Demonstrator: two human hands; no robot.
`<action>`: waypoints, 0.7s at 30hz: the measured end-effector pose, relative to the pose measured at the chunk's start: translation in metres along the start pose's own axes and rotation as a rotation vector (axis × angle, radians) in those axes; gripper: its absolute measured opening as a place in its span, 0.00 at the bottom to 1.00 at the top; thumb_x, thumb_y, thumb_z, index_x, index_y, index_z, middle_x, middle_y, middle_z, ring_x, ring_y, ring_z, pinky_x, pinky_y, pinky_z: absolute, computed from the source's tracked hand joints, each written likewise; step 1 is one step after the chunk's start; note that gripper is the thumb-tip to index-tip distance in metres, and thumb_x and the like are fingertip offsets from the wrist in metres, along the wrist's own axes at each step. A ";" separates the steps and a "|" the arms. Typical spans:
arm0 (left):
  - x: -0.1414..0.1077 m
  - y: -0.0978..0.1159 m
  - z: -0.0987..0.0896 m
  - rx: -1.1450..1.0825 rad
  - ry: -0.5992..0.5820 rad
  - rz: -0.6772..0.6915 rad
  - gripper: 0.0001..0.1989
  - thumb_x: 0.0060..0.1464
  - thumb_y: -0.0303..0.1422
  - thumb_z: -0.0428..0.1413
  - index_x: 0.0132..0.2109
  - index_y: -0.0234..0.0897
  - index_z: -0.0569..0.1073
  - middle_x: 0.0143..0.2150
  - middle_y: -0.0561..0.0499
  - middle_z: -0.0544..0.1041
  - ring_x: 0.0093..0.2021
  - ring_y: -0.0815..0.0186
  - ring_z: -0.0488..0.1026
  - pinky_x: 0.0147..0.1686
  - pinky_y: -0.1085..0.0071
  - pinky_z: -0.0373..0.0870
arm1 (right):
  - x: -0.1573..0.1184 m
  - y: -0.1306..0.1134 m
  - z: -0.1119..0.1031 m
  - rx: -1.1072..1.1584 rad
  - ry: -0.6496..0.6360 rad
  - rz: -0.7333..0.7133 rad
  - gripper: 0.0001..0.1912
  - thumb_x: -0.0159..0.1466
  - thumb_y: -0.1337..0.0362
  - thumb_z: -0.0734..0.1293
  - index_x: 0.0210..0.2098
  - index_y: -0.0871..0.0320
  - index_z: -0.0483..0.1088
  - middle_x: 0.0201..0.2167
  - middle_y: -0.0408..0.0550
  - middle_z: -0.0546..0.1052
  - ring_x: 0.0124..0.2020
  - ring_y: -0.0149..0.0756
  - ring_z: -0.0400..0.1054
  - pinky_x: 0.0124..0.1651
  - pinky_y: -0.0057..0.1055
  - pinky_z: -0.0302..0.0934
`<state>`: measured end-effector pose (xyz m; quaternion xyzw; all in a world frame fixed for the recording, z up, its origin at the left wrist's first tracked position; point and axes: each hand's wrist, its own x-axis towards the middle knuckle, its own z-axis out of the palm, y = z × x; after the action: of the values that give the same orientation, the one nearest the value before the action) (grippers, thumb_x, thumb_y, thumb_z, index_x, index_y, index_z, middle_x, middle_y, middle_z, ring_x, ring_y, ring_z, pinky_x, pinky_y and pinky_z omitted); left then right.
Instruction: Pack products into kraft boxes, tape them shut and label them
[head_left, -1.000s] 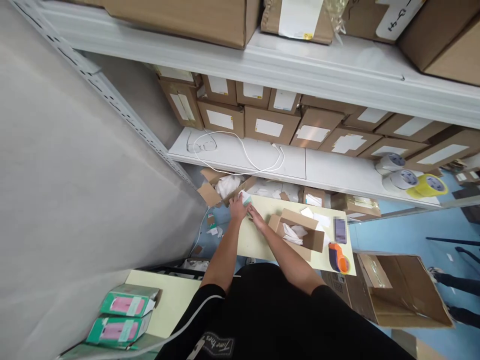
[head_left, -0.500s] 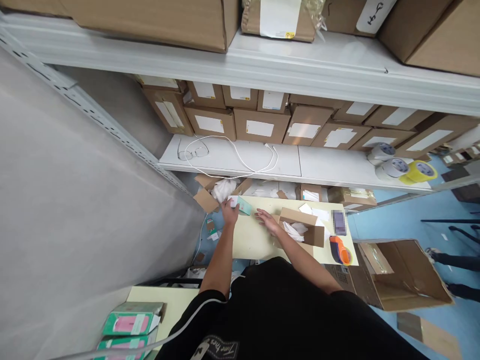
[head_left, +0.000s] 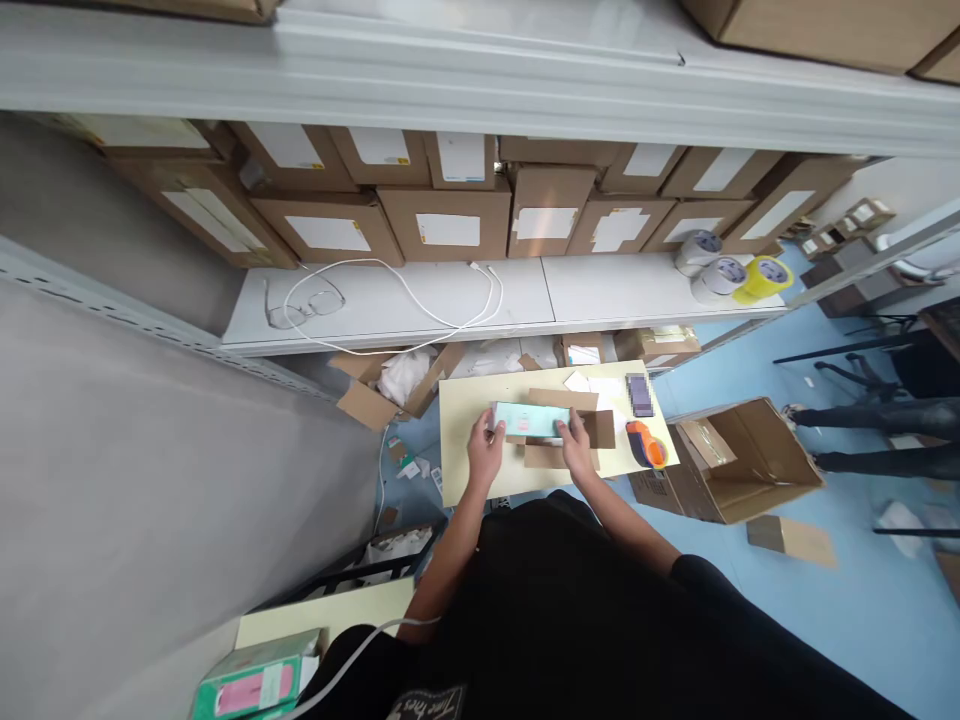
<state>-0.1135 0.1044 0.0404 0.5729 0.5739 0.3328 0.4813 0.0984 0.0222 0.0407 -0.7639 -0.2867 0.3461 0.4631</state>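
A slim mint-green box (head_left: 531, 418) is held level between my two hands. My left hand (head_left: 486, 447) grips its left end, thumb on top. At the right end, my right hand (head_left: 574, 444) has its fingers closed round the edge. Beneath the green box, an open cardboard box (head_left: 604, 428) with its flaps spread stands on the pale yellow table (head_left: 465, 400); the green box hides much of its inside.
An orange tape dispenser (head_left: 646, 445) and a dark blurred item (head_left: 640, 395) lie at the table's right. Behind is a shelf (head_left: 585, 290) with boxes, glasses, a white cable and tape rolls (head_left: 763, 278). A large open carton (head_left: 757, 465) stands right; a person's legs show beyond.
The green box has moved right, from the table's left end to over the open cardboard box. My right hand, open before, has taken hold of its right end. The view has shifted.
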 end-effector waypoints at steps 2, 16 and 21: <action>-0.007 0.008 0.023 0.044 -0.123 0.025 0.28 0.70 0.47 0.51 0.71 0.40 0.68 0.68 0.43 0.74 0.65 0.54 0.74 0.63 0.59 0.73 | 0.002 0.005 -0.026 -0.024 0.090 -0.022 0.42 0.69 0.47 0.63 0.76 0.58 0.55 0.74 0.55 0.63 0.74 0.51 0.58 0.74 0.52 0.55; -0.006 -0.021 0.086 0.587 -0.531 0.164 0.36 0.61 0.36 0.60 0.74 0.38 0.63 0.80 0.39 0.49 0.80 0.43 0.43 0.74 0.49 0.54 | -0.007 0.045 -0.089 -0.059 0.042 -0.028 0.43 0.63 0.50 0.67 0.74 0.58 0.60 0.73 0.57 0.64 0.74 0.51 0.58 0.72 0.51 0.58; -0.012 -0.022 0.102 0.776 -0.466 0.135 0.38 0.61 0.41 0.61 0.72 0.29 0.64 0.81 0.35 0.43 0.80 0.38 0.34 0.76 0.46 0.44 | -0.022 0.051 -0.095 -0.014 0.008 -0.018 0.37 0.63 0.51 0.67 0.71 0.53 0.65 0.71 0.56 0.67 0.71 0.52 0.62 0.67 0.51 0.65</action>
<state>-0.0266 0.0724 -0.0099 0.8065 0.4939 -0.0137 0.3247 0.1670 -0.0636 0.0317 -0.7659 -0.2943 0.3368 0.4619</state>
